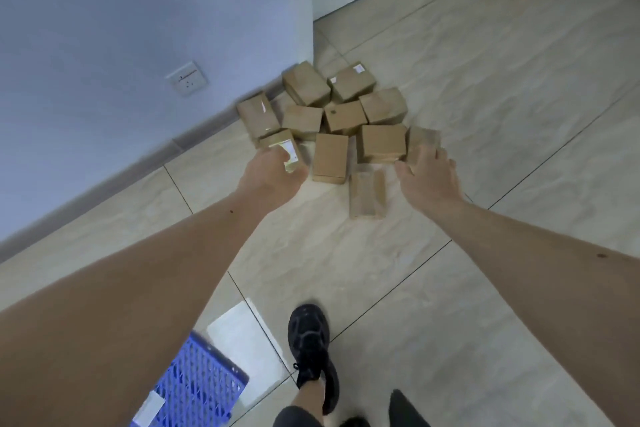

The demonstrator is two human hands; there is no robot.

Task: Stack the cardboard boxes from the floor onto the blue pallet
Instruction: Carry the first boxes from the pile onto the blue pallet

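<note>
Several small brown cardboard boxes (pixel 341 116) lie in a loose pile on the tiled floor by the wall corner. My left hand (pixel 272 175) reaches to the pile's near left edge and grips a labelled box (pixel 282 147) there. On the near right edge of the pile, my right hand (pixel 427 175) has spread fingers touching a blurred box (pixel 422 139), thumb out to the left. Another blurred box (pixel 367 196) lies on the floor between my hands. A corner of the blue pallet (pixel 204 381) shows at the bottom left, under my left forearm.
A pale wall with a socket (pixel 187 78) and a dark skirting board runs along the left. A white wall corner (pixel 304 28) stands behind the pile. My black shoe (pixel 311 340) is planted on the beige floor tiles below my arms.
</note>
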